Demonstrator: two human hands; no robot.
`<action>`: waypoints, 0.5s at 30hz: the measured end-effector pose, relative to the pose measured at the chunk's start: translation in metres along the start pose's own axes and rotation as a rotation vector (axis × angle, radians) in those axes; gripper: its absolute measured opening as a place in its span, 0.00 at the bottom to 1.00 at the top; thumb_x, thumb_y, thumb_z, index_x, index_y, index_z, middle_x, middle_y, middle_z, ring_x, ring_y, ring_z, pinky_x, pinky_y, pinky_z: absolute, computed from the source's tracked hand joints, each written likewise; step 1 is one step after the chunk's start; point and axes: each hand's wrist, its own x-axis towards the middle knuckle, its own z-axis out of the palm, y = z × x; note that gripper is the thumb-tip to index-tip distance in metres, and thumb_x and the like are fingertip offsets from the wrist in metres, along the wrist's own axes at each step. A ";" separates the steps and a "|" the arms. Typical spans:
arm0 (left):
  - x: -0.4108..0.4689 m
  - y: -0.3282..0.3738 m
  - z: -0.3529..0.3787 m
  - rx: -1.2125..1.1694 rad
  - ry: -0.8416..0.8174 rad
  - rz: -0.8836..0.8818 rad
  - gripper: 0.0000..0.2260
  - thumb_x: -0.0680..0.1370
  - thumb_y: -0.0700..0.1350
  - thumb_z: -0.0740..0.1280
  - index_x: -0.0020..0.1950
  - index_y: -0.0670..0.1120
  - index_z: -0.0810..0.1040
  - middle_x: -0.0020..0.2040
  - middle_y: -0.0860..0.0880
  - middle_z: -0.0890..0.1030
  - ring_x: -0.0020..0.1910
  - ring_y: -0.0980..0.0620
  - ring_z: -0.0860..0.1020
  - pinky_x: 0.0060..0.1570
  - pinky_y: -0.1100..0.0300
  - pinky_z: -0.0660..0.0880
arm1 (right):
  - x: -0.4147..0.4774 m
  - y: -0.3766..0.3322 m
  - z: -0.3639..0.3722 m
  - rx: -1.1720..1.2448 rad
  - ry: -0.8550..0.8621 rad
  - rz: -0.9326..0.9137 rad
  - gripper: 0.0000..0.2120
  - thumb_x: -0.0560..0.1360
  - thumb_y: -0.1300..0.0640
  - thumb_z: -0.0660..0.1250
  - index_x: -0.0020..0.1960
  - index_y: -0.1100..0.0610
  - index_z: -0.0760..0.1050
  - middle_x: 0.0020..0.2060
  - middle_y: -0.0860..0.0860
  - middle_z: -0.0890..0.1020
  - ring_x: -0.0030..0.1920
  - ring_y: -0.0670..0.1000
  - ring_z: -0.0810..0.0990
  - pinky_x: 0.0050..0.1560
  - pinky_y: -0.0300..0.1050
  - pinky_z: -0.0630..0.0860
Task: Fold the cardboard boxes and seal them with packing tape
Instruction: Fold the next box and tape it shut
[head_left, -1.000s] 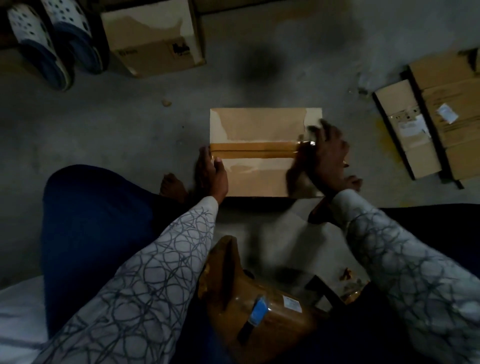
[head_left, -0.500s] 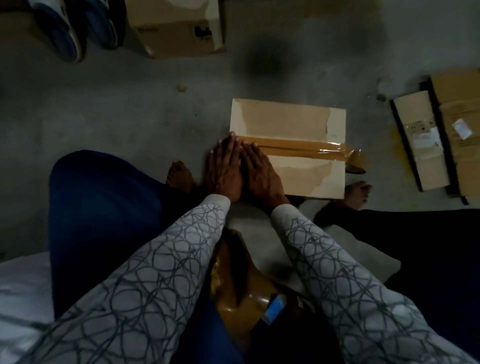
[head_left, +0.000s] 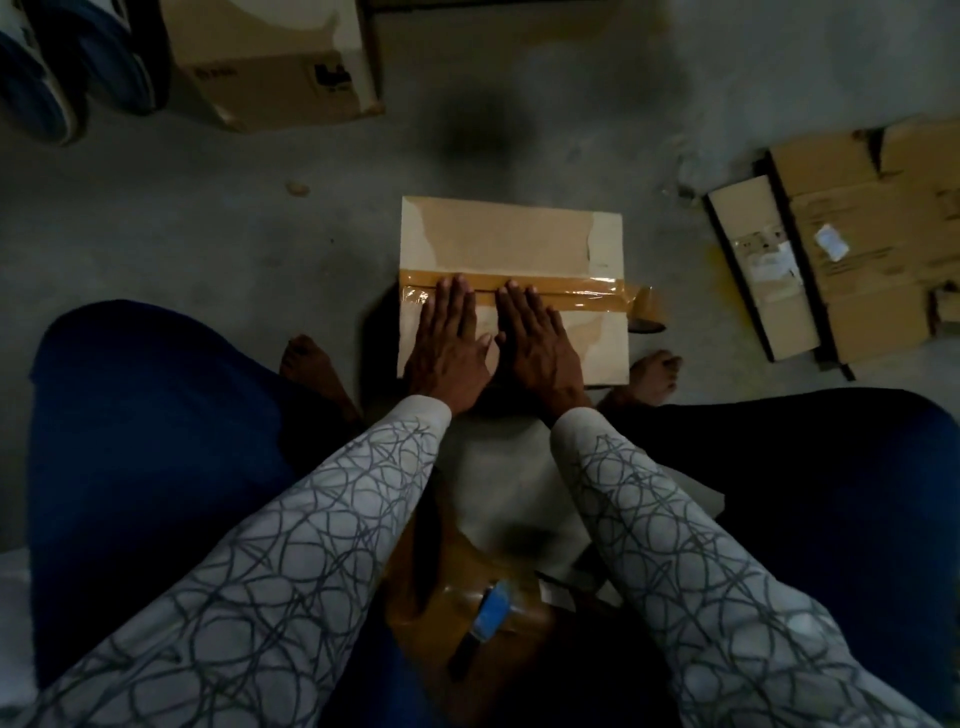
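A closed cardboard box (head_left: 511, 236) lies on the grey floor between my bare feet. A strip of brown packing tape (head_left: 576, 291) runs left to right along its centre seam. The tape roll (head_left: 644, 310) hangs off the box's right edge, still joined to the strip. My left hand (head_left: 451, 345) lies flat on the box, fingers straight, fingertips on the tape. My right hand (head_left: 537, 343) lies flat beside it, fingertips also on the tape.
A taped box (head_left: 270, 60) stands at the back left beside blue slippers (head_left: 57, 78). Flattened cartons (head_left: 852, 260) lie at the right. Close to me sits a brown tape-wrapped parcel (head_left: 467, 613) with a blue-handled cutter (head_left: 485, 623) on it.
My right hand let go of the tape roll at the box's right edge and came to the left end. Both flat hands have since slid rightward along the tape.
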 end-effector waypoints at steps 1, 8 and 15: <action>0.002 0.005 0.001 0.013 -0.005 0.049 0.29 0.84 0.51 0.49 0.80 0.39 0.43 0.81 0.42 0.42 0.80 0.45 0.40 0.78 0.50 0.40 | -0.001 0.003 -0.002 -0.002 -0.005 -0.004 0.27 0.83 0.51 0.51 0.80 0.56 0.53 0.80 0.53 0.54 0.80 0.55 0.50 0.78 0.54 0.48; 0.010 0.047 0.008 0.052 0.026 0.085 0.29 0.84 0.51 0.49 0.81 0.40 0.43 0.81 0.41 0.42 0.80 0.44 0.40 0.78 0.49 0.39 | -0.010 0.037 -0.010 -0.004 0.052 0.034 0.30 0.80 0.48 0.49 0.81 0.54 0.53 0.80 0.51 0.54 0.80 0.55 0.49 0.77 0.58 0.47; 0.030 0.082 0.009 0.075 0.037 0.236 0.29 0.81 0.51 0.41 0.81 0.41 0.47 0.81 0.43 0.46 0.80 0.46 0.42 0.78 0.47 0.43 | -0.020 0.073 -0.013 0.007 0.096 0.161 0.25 0.85 0.47 0.49 0.81 0.48 0.50 0.81 0.45 0.50 0.80 0.51 0.43 0.77 0.59 0.40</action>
